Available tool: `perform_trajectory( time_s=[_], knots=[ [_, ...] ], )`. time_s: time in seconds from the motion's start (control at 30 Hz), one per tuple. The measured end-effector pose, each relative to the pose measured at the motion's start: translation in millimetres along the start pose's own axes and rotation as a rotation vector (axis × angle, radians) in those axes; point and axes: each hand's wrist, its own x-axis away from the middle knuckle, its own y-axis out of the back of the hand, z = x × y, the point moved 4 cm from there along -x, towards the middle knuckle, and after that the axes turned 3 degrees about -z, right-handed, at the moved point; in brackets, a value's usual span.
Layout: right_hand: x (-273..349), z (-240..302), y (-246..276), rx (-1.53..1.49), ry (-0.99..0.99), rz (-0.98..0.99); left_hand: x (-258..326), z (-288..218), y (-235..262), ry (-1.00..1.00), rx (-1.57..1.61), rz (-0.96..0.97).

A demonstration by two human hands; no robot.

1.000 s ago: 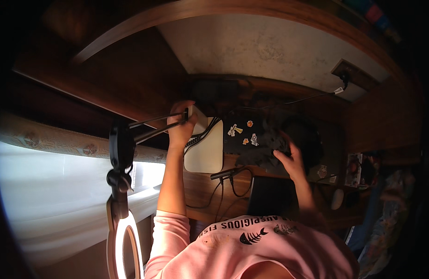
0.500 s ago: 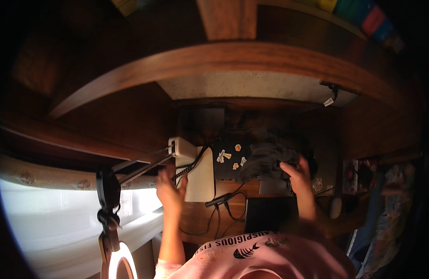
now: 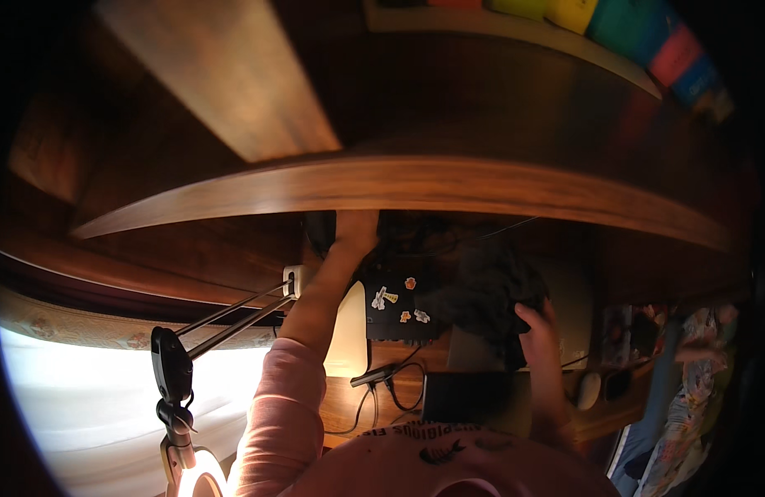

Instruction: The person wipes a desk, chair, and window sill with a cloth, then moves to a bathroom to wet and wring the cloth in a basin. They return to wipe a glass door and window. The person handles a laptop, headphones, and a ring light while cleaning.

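Note:
My right hand (image 3: 538, 325) is closed on a crumpled black cloth (image 3: 498, 290), its thumb on the near side and its other fingers mostly hidden in the folds. That cloth hangs above a dark laptop-like panel (image 3: 571, 306). Far forward, my left hand (image 3: 356, 230) reaches beneath the wooden shelf edge, which covers its fingers. Beside it shows a dark object (image 3: 319, 232) in the shadow; whether the hand touches it I cannot tell. A black sheet with stickers (image 3: 391, 319) lies between my arms.
A jointed lamp (image 3: 172, 364) with a lit ring stands at left, its arm running to a white base (image 3: 292, 282). The thick wooden shelf (image 3: 416, 178) overhangs the desk. A black hub with cables (image 3: 374, 375) and a mouse (image 3: 589, 391) lie on the desk.
My left hand has gone from beside the cables and white lamp base to far forward under the shelf. My right hand still holds the black cloth. The view has shifted.

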Motion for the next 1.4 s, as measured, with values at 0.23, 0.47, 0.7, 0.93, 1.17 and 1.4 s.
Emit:
perform_trajectory(
  time_s=[0.23,0.47,0.7,0.93,1.17,1.4],
  knots=[
    [-10.6,-2.4,-24.0,0.0,-0.037,-0.032,3.2,14.2,2.9,-0.011,-0.067,0.106],
    [-71.4,9.2,-100.1,0.579,0.742,0.236,16.4,34.5,67.1,0.037,-0.092,-0.491],
    [-140.6,-106.5,-130.7,1.595,0.85,0.365,35.6,66.6,114.3,0.316,0.235,-0.166],
    [-181.6,-199.3,-191.2,1.836,0.654,0.571,62.5,41.0,145.4,0.336,0.188,-0.157],
    [-215.2,-238.4,-259.5,1.744,0.615,1.073,70.1,35.7,161.2,0.27,0.05,-0.266],
    [-205.7,-221.6,-251.9,1.826,0.494,1.454,65.9,42.5,152.0,0.323,0.077,-0.172]
  ],
)
